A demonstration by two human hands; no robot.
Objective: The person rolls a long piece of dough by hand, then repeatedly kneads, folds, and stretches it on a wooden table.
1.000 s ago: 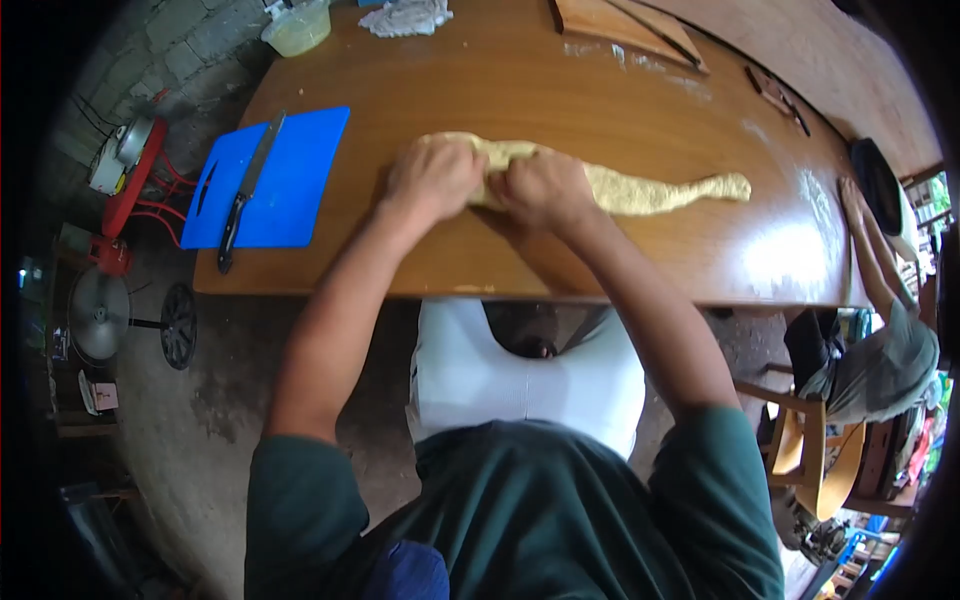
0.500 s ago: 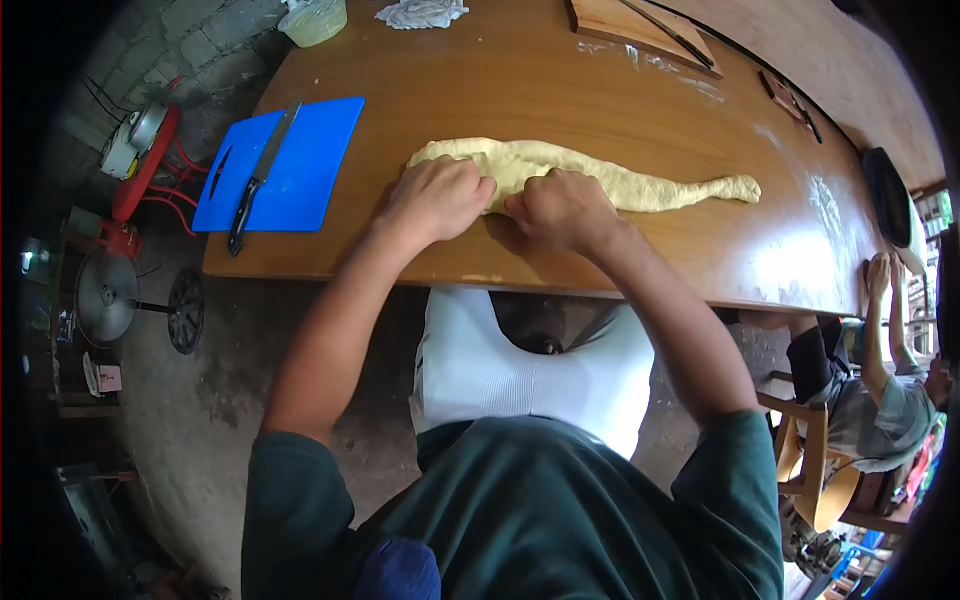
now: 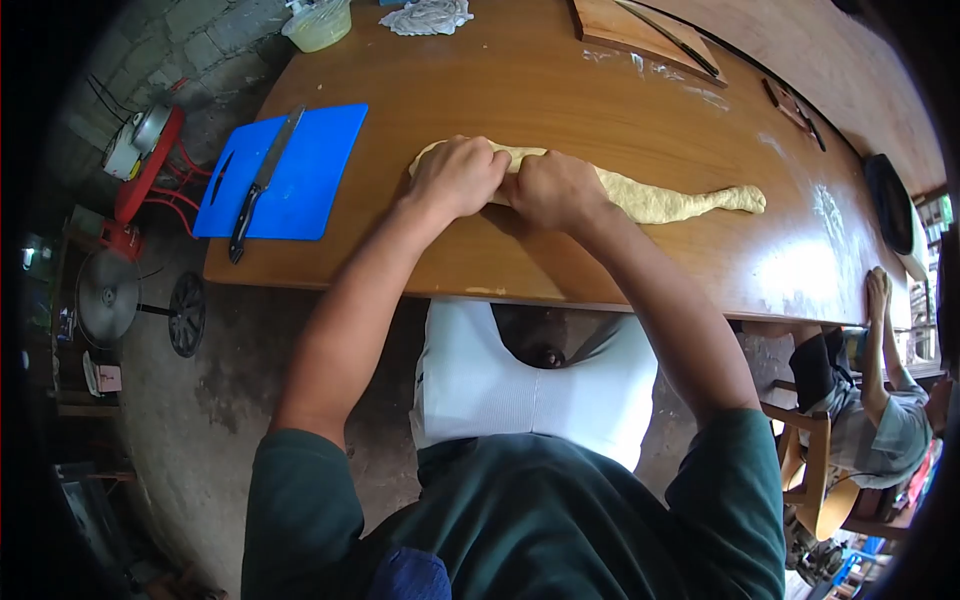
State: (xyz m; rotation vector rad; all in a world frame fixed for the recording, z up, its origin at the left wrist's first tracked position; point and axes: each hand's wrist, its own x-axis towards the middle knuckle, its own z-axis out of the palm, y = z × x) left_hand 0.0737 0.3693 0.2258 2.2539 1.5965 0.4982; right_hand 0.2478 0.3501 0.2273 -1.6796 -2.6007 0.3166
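A long roll of pale yellow dough (image 3: 655,200) lies across the wooden table, thick at the left and tapering to a small knob at the right. Toward its left end, my left hand (image 3: 460,176) is closed on the dough with the fingers curled down. Close beside it, my right hand (image 3: 557,188) is likewise closed on the dough, its knuckles facing up. Both hands hide the stretch of dough under them, and the fingertips cannot be seen.
Left of the dough lies a blue cutting board (image 3: 325,165) with a black-handled knife (image 3: 262,185) on it. Behind are a plastic-covered tub (image 3: 318,28), a crumpled white cloth (image 3: 427,16) and a wooden board (image 3: 605,25). Another person's hands (image 3: 877,292) rest at the table's right end.
Both hands have shifted slightly and rolled over the dough, covering more of its middle. The view has tilted a little, so the table sits slightly lower.
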